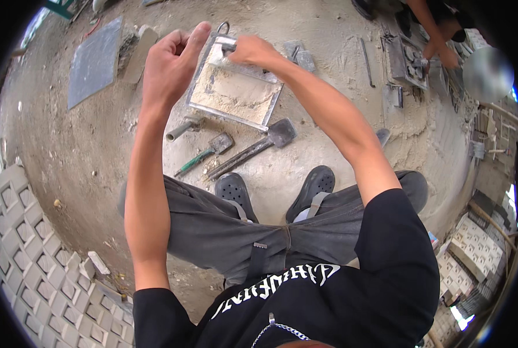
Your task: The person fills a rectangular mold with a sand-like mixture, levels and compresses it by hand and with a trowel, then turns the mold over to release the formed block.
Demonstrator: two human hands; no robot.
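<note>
Metal mould tray (235, 93), rectangular and caked with pale sandy mortar (rim bare steel), lies on the ground ahead; my right hand (252, 51) grips its far handle, my left hand (172, 61) hovers loosely curled.

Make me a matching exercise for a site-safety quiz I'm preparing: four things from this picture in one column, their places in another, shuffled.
Things:
1. metal tray
2. trowel with the green handle
3. grey slab
4. patterned concrete blocks

Places:
A. stacked at the person's lower left
B. flat on the ground at upper left
C. gripped at its far edge by the right hand, beside the left hand
D. on the ground just ahead of the black shoes

Pairs: 1-C, 2-D, 3-B, 4-A
</note>
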